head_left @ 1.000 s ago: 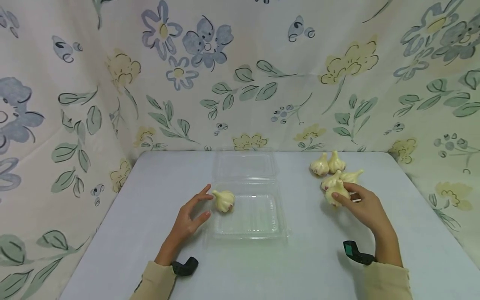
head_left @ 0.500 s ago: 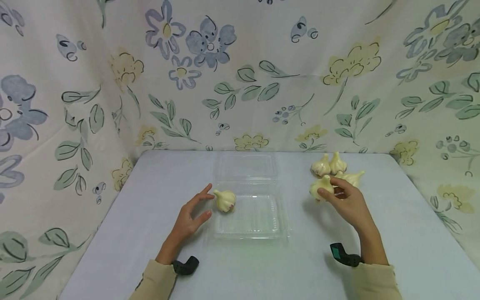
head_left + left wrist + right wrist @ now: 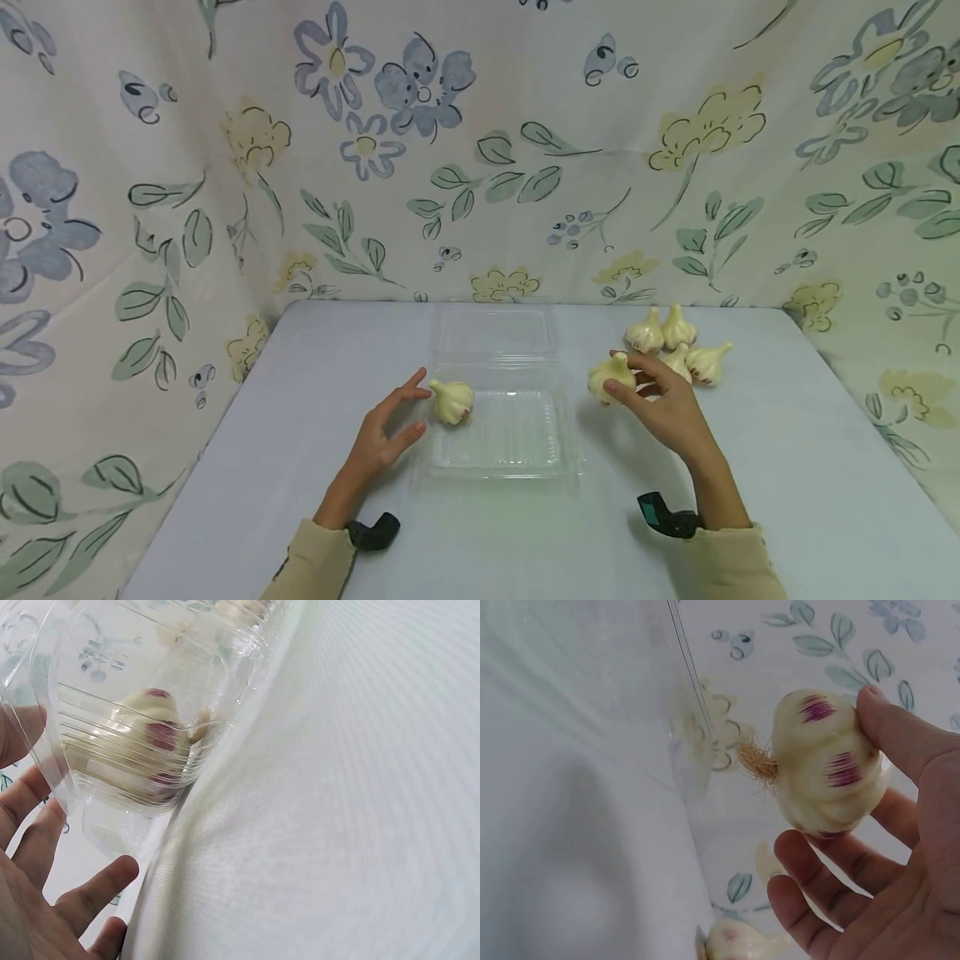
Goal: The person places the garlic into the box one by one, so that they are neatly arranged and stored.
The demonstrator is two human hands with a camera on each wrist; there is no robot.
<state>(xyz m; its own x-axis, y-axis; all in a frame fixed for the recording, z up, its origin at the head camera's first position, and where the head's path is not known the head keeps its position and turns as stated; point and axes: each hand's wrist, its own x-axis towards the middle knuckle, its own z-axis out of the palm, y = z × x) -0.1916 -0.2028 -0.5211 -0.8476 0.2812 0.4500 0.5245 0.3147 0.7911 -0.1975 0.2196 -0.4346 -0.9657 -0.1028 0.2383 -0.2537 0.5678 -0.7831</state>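
In the head view a clear plastic clamshell box (image 3: 498, 473) lies with its lid (image 3: 493, 329) folded back, away from the person. One garlic bulb (image 3: 453, 402) sits at the left side of its base; its purple patches show through the ribbed wall in the left wrist view. My left hand (image 3: 381, 435) rests against the box's left side, fingers spread and loosely bent. Right of the box, my right hand (image 3: 667, 414) pinches a second garlic bulb (image 3: 826, 761) between thumb and fingers, above the table. Its tuft of roots (image 3: 757, 760) faces the table side in the right wrist view.
Several more garlic bulbs (image 3: 707, 363) stand in a cluster at the table's back right, just beyond my right hand. A floral cloth (image 3: 480, 150) hangs behind the white table (image 3: 300, 350) and along both sides. Each wrist wears a black camera mount (image 3: 375, 531).
My right hand has carried its garlic bulb leftward from the cluster toward the box. The left hand and the bulb in the box have stayed put.
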